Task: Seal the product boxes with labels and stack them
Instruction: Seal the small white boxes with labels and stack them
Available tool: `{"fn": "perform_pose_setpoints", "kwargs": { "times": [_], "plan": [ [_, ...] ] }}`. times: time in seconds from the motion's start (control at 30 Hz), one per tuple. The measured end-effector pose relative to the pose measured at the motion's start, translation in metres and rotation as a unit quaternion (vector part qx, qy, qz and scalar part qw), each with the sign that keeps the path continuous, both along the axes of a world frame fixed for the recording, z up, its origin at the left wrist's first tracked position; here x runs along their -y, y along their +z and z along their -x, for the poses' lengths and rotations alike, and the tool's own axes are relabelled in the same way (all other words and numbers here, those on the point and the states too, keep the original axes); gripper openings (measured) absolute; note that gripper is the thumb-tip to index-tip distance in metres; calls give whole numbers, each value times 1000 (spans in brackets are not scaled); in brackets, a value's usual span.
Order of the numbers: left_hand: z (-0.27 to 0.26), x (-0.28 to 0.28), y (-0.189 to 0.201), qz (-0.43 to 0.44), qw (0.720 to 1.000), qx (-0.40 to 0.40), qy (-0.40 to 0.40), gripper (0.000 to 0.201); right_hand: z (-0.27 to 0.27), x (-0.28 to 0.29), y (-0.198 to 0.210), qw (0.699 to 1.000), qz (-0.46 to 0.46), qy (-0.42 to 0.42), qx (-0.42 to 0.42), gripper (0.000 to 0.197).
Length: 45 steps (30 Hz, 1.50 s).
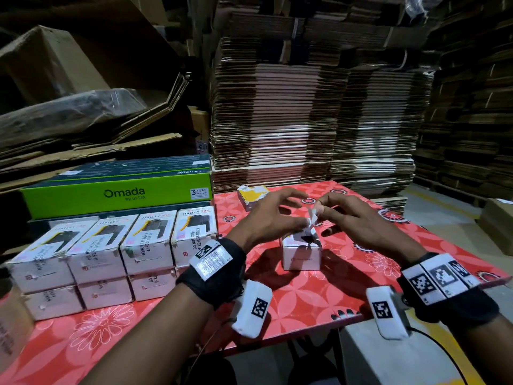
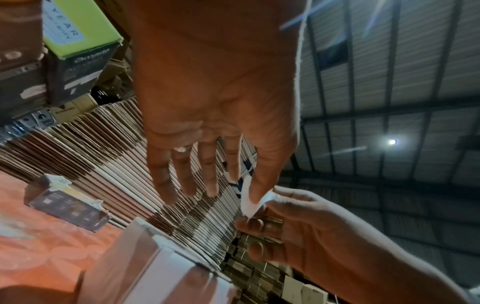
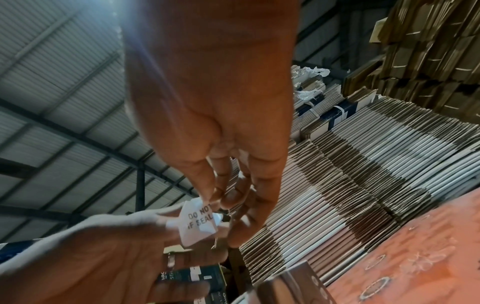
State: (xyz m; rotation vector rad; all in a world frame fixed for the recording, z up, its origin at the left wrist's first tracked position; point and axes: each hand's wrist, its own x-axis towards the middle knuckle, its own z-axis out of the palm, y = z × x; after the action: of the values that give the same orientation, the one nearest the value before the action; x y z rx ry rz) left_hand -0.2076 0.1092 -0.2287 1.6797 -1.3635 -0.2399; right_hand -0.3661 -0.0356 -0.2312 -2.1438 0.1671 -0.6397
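Note:
A small white seal label (image 1: 312, 218) printed "DO NOT… IF SEAL" hangs between my two hands, slightly crumpled. My left hand (image 1: 297, 219) pinches its lower end with thumb and forefinger, the other fingers spread. My right hand (image 1: 326, 209) pinches its upper end. Both hover just above a white product box (image 1: 301, 252) that stands upright on the red flowered table (image 1: 305, 295). The right wrist view shows the label (image 3: 198, 223) from its printed side. In the left wrist view the label (image 2: 249, 198) sits over the box (image 2: 161, 267).
Two tiers of labelled white boxes (image 1: 111, 257) fill the table's left side, with a green Omada carton (image 1: 119, 190) behind them. A small yellow box (image 1: 252, 197) lies at the far edge. Tall piles of flattened cardboard (image 1: 305, 107) rise behind the table.

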Motion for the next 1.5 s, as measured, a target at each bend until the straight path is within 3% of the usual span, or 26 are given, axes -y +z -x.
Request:
{"fn": "perform_pose_setpoints", "kwargs": {
  "times": [0.23, 0.5, 0.63, 0.87, 1.5],
  "plan": [
    [12, -8, 4, 93, 996, -11, -5, 20, -4, -9, 4, 999, -39, 21, 17, 20],
    [16, -14, -8, 130, 987, -93, 10, 11, -4, -18, -4, 996, -52, 14, 75, 14],
    [21, -22, -9, 136, 983, -121, 6, 15, -3, -30, -10, 992, -49, 8, 115, 26],
    [27, -27, -13, 145, 976, -161, -9, 20, 2, -37, -11, 990, -3, -28, 141, 17],
    [35, -24, -25, 187, 966, -176, -22, 11, 8, -39, -19, 977, -115, 32, 176, 16]
  ]
}}
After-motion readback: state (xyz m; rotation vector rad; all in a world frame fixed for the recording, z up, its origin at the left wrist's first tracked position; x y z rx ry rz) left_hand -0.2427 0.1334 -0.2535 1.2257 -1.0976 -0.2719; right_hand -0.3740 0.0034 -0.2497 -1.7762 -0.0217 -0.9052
